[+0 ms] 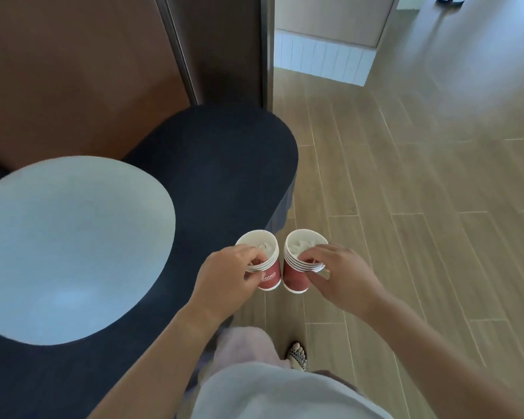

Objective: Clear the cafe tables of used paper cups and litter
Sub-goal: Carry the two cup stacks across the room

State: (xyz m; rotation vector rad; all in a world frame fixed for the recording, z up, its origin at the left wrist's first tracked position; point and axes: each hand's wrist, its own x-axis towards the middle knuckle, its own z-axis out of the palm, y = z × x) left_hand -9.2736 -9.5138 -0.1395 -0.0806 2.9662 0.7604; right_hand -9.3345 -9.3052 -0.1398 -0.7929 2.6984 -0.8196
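Here, two stacks of red paper cups hang side by side in the air in front of the person, over the line where the seat meets the floor. The left stack (270,278) is several nested cups with white rims layered one above another, and crumpled white paper (265,246) lies in its top cup. The left hand (230,276) grips this stack from the near side, fingers curled over the rims and thumb pressed against the red wall. The right stack (295,278) sits just beside it, tilted slightly; whether the two touch is unclear. It too shows layered rims and holds a crumpled wad (303,244). The right hand (342,276) pinches this stack at the rims, fingers curled over the near edge.

Under and behind the left stack runs a dark blue bench seat (224,164) with a rounded end. A round pale counter (73,246) stands to its left, in front of a brown wall panel (73,71). To the right spreads a wood-look tiled floor (406,207), and a sandalled foot (298,355) shows near the bottom.
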